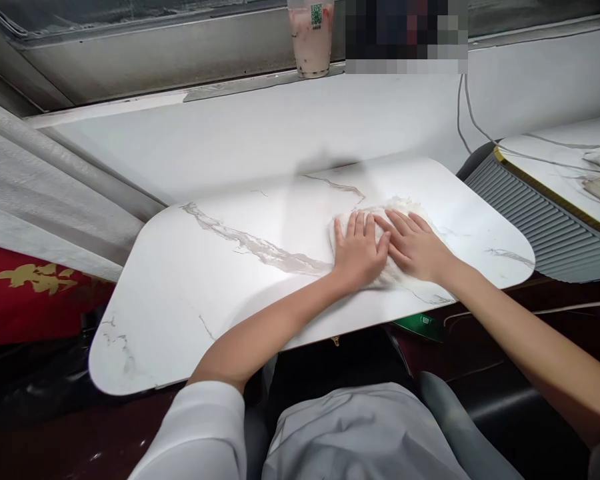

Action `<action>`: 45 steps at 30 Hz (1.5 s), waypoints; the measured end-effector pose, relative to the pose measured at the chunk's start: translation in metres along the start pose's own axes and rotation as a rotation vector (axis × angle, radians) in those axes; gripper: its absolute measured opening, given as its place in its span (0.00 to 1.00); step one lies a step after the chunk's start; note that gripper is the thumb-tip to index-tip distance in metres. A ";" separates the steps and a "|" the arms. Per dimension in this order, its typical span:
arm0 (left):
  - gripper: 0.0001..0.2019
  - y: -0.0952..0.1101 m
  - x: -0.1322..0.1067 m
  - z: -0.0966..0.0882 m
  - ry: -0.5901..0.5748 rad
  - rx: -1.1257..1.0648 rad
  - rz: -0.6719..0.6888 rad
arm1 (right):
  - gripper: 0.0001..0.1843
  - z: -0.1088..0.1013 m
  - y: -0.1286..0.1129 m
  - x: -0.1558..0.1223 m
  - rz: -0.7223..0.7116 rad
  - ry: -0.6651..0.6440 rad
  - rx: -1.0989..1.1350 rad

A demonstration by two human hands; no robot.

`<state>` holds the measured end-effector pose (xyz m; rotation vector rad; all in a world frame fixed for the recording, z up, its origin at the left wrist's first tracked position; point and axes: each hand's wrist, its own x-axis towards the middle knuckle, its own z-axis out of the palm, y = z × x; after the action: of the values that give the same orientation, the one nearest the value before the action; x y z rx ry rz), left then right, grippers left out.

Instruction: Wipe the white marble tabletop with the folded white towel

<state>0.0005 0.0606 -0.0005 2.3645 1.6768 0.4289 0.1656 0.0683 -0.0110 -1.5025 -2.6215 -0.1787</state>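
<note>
A crumpled white cloth point(405, 204) lies on the right part of a white marble-patterned table point(220, 287). My left hand point(359, 250) rests flat on the cloth's left side, fingers stretched out and apart. My right hand point(416, 245) lies flat beside it on the cloth, fingers extended toward the left, its fingertips touching my left hand. Both palms press down on the cloth, which shows mainly beyond and under the fingers.
A plastic cup with a pink drink point(311, 39) stands on the window ledge at the back. A second table point(555, 167) with cables and a ribbed grey side sits at right. A red cloth with gold print point(30, 293) hangs at left.
</note>
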 end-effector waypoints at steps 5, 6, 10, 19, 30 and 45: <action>0.30 -0.016 0.076 0.006 0.042 -0.016 -0.055 | 0.33 0.015 0.050 0.069 -0.024 0.058 0.028; 0.30 -0.019 0.090 0.008 0.053 -0.013 -0.072 | 0.33 0.017 0.059 0.082 -0.028 0.075 0.044; 0.31 -0.023 0.135 0.014 0.086 -0.006 -0.132 | 0.32 0.023 0.091 0.122 -0.047 0.107 0.114; 0.31 -0.021 0.177 0.020 0.128 0.021 -0.097 | 0.32 0.019 0.116 0.145 0.009 0.098 0.150; 0.30 0.002 0.136 0.018 0.042 0.019 -0.013 | 0.33 0.017 0.106 0.090 0.036 0.055 0.085; 0.35 0.074 -0.012 0.029 0.002 0.003 0.198 | 0.36 -0.018 0.041 -0.085 0.023 0.061 -0.021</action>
<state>0.0723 0.0250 -0.0039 2.5434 1.4492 0.4622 0.2443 0.0135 -0.0045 -1.5076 -2.5618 -0.2471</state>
